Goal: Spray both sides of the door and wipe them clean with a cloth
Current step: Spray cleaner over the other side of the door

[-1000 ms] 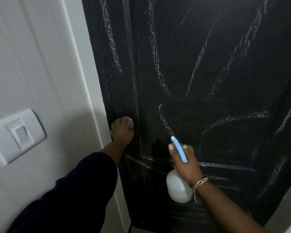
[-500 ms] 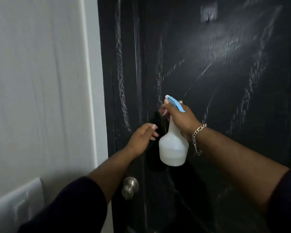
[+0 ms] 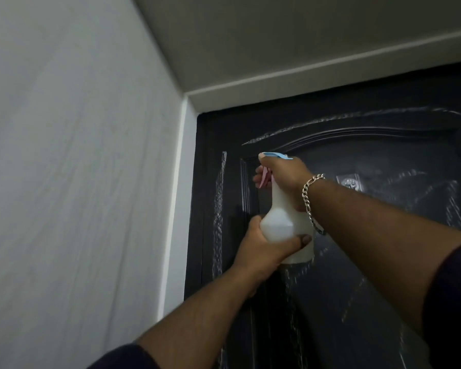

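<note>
**Both hands now on the bottle, aimed at the door's top corner**

A second ago the left hand (image 3: 261,249) gripped the round knob; now its fingers curl under the base of the white plastic spray bottle with the blue nozzle (image 3: 285,222), steadying it. The right hand (image 3: 286,177) stays wrapped round the neck, fingers on the pink trigger. The bottle has risen from mid-panel to the upper left of the black panelled door (image 3: 357,262), already streaked with spray. Spraying looks nearly complete on this side; no cloth is visible.
</note>
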